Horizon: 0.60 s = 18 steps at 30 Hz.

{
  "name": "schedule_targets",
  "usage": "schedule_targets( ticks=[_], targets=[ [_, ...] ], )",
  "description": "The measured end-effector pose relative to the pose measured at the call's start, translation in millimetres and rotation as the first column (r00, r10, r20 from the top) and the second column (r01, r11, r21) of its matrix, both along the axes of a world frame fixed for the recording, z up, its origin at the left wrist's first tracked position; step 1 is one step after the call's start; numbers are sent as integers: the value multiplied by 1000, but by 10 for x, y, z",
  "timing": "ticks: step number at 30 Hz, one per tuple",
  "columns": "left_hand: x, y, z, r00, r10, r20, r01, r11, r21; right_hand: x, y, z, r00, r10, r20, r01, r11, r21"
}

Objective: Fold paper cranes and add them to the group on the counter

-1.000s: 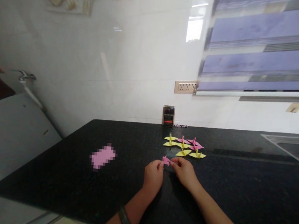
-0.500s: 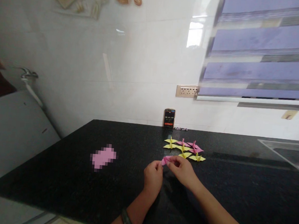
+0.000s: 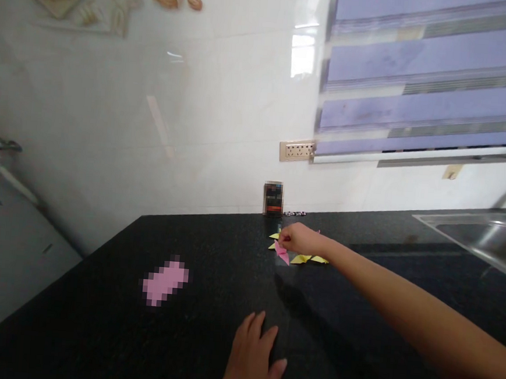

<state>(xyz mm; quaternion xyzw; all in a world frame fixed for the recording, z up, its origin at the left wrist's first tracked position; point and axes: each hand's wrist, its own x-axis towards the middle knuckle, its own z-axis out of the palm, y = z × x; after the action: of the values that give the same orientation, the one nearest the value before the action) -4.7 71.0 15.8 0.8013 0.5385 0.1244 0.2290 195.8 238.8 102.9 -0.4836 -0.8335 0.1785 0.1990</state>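
My right hand (image 3: 302, 239) reaches forward over the dark countertop, its fingers pinched on a pink paper crane (image 3: 281, 252) with spread wings. Behind and beneath that hand sit several folded cranes, mostly covered by it. Two yellow cranes (image 3: 302, 259) show just below the wrist, and yellow wing tips (image 3: 274, 236) poke out left of the fingers. Near the front of the counter my left hand (image 3: 252, 353) lies palm down with fingers spread, holding nothing.
A blurred pink patch (image 3: 165, 282) lies on the black countertop (image 3: 96, 294) at left. A phone (image 3: 273, 199) leans against the tiled wall beside a beaded strap (image 3: 295, 213). At right is a steel sink (image 3: 486, 237); a wall socket (image 3: 297, 151) sits above the counter.
My right hand has carried the pink crane forward to the other cranes. My left hand has let go of it, drawn back and opened flat. The view has turned slightly right.
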Motion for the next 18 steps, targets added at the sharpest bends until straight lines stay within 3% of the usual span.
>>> schedule_targets(
  ticks=[8, 18],
  targets=[
    [-108, -84, -190, 992, -27, -125, 35, 997, 62, -63, 270, -245, 946, 137, 295, -83, 978, -189],
    [-82, -104, -205, 982, -10, -189, 54, 972, 227, -77, 413, -385, 871, 149, 468, -62, 979, -195]
  ],
)
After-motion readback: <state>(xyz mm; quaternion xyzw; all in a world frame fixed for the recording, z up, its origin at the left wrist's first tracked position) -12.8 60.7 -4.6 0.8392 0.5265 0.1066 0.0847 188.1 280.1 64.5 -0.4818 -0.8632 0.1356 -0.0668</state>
